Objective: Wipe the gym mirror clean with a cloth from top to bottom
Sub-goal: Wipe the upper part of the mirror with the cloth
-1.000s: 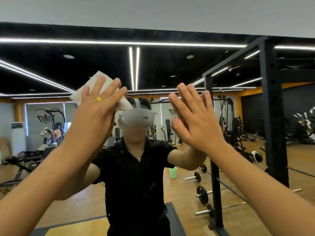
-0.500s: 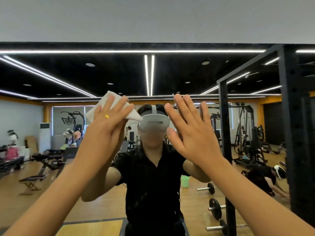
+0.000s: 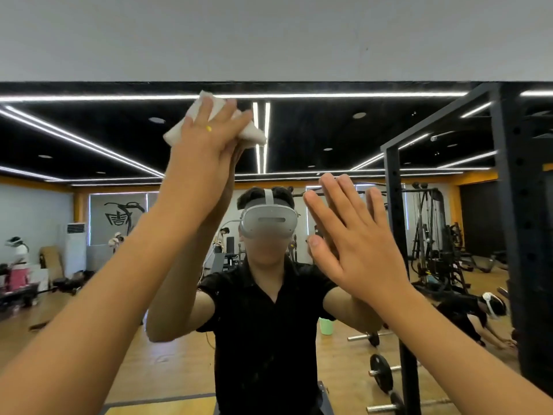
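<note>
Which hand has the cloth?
The left hand, pressing the white cloth high on the mirror. The right hand is lower, flat and bare.

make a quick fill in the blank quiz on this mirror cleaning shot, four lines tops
1. The left hand presses a white ____ high on the mirror, near its top edge.
2. The right hand lies flat against the glass and holds ____.
3. The shirt of the person reflected in the glass is ____.
4. The small bucket reflected on the gym floor is ____.

Missing words: cloth; nothing; black; green
</note>
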{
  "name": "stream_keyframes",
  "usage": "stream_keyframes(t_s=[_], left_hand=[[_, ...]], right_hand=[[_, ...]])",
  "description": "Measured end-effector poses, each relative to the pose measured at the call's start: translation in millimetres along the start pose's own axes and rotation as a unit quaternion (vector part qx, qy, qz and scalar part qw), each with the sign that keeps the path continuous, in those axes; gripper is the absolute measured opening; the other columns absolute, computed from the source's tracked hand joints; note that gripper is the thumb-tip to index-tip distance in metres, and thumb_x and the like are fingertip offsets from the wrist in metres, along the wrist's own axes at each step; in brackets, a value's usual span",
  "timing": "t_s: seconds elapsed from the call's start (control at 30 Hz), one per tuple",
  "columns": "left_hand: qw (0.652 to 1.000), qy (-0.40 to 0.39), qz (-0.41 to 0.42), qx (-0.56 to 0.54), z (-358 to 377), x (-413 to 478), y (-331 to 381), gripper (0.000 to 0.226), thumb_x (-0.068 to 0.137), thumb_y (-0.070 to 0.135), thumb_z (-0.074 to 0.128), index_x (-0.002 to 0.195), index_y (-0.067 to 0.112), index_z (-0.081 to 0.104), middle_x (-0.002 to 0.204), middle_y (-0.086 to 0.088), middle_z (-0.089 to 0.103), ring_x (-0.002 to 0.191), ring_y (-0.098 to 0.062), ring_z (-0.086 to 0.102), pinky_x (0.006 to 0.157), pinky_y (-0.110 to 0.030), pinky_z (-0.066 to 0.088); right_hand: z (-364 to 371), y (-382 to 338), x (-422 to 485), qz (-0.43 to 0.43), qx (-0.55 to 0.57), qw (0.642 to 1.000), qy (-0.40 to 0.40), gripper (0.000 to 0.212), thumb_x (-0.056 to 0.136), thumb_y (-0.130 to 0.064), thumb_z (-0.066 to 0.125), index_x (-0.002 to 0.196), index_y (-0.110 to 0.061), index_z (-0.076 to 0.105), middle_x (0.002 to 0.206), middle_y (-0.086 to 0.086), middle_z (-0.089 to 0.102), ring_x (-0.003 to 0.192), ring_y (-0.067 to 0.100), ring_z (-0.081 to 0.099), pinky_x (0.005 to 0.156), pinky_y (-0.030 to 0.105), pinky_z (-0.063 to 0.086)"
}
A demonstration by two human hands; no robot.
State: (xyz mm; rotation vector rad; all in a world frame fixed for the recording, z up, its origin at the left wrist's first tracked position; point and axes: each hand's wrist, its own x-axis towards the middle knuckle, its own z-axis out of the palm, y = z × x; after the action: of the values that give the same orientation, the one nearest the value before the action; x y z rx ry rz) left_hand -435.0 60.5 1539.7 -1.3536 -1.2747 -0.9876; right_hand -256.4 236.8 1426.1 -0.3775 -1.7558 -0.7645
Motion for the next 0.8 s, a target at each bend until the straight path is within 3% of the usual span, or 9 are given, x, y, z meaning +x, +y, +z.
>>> stream_keyframes(t_s=[0.1,0.17,0.23,0.33,0.4,0.5,0.63,0.8], left_hand=[[0.999,-0.001,0.043,0.024,8.9,-62.6,-6.4,0.043,0.102,0.006,0.049,0.143,0.013,0.058,0.157,-0.016,0.044,0.148,-0.042,0.024,0.109,-0.065,0.032],[0.997,-0.003,0.067,0.041,16.2,-105.1,-11.7,0.047,0.095,-0.004,0.061,0.140,0.009,0.059,0.154,-0.016,0.045,0.146,-0.039,0.020,0.105,-0.064,0.030],[0.995,-0.016,0.093,0.039,16.7,-123.6,-18.3,0.046,0.096,-0.001,0.059,0.140,0.010,0.058,0.154,-0.016,0.046,0.148,-0.035,0.019,0.107,-0.063,0.025],[0.997,-0.030,0.070,-0.002,11.7,-110.9,-20.7,0.045,0.098,0.001,0.053,0.141,0.014,0.058,0.154,-0.015,0.048,0.151,-0.025,0.019,0.115,-0.059,0.020],[0.998,-0.033,0.039,-0.029,7.9,-90.4,-18.6,0.048,0.099,-0.001,0.053,0.143,0.019,0.058,0.157,-0.011,0.045,0.152,-0.029,0.021,0.121,-0.056,0.013],[0.999,-0.033,0.029,-0.019,5.0,-47.6,-17.0,0.043,0.104,0.011,0.043,0.144,0.019,0.057,0.159,-0.010,0.044,0.153,-0.036,0.023,0.123,-0.054,0.009],[1.000,-0.014,0.016,-0.016,6.9,1.8,-8.0,0.044,0.105,0.005,0.045,0.145,0.018,0.056,0.160,-0.008,0.041,0.156,-0.033,0.019,0.125,-0.048,0.003],[1.000,0.003,0.019,-0.003,13.9,-21.1,-7.5,0.042,0.106,0.011,0.045,0.146,0.018,0.056,0.160,-0.008,0.043,0.155,-0.034,0.020,0.124,-0.055,0.011]], right_hand=[[0.1,0.5,-0.5,-0.001,-0.001,1.000,0.000,0.064,0.104,-0.047,0.033,0.164,-0.024,0.026,0.173,0.005,0.011,0.160,0.023,0.004,0.127,0.060,0.008],[0.2,-0.2,-0.3,0.000,-0.003,1.000,0.000,0.064,0.104,-0.047,0.034,0.164,-0.024,0.025,0.173,0.005,0.011,0.160,0.023,0.004,0.127,0.059,0.007],[0.2,-0.6,-0.1,0.001,-0.007,1.000,0.002,0.064,0.104,-0.047,0.034,0.164,-0.024,0.026,0.173,0.005,0.011,0.160,0.023,0.004,0.127,0.058,0.005],[0.5,-0.3,-0.1,0.002,-0.007,1.000,0.004,0.064,0.104,-0.047,0.033,0.164,-0.024,0.026,0.173,0.005,0.011,0.160,0.023,0.004,0.128,0.056,0.003],[1.1,-0.6,-0.7,0.003,-0.009,1.000,0.003,0.065,0.104,-0.048,0.033,0.164,-0.024,0.025,0.173,0.005,0.010,0.160,0.022,0.003,0.128,0.055,0.002],[1.4,-0.3,-0.6,0.005,-0.007,1.000,0.005,0.065,0.104,-0.048,0.034,0.164,-0.024,0.025,0.173,0.004,0.010,0.160,0.022,0.003,0.128,0.055,0.002],[1.3,-0.3,-0.2,0.007,-0.001,1.000,0.005,0.065,0.104,-0.047,0.034,0.164,-0.024,0.025,0.173,0.004,0.011,0.160,0.022,0.004,0.128,0.057,0.005],[0.2,-1.0,0.5,0.006,0.000,1.000,0.002,0.065,0.104,-0.048,0.032,0.164,-0.024,0.026,0.173,0.004,0.011,0.160,0.021,0.003,0.128,0.055,0.001]])
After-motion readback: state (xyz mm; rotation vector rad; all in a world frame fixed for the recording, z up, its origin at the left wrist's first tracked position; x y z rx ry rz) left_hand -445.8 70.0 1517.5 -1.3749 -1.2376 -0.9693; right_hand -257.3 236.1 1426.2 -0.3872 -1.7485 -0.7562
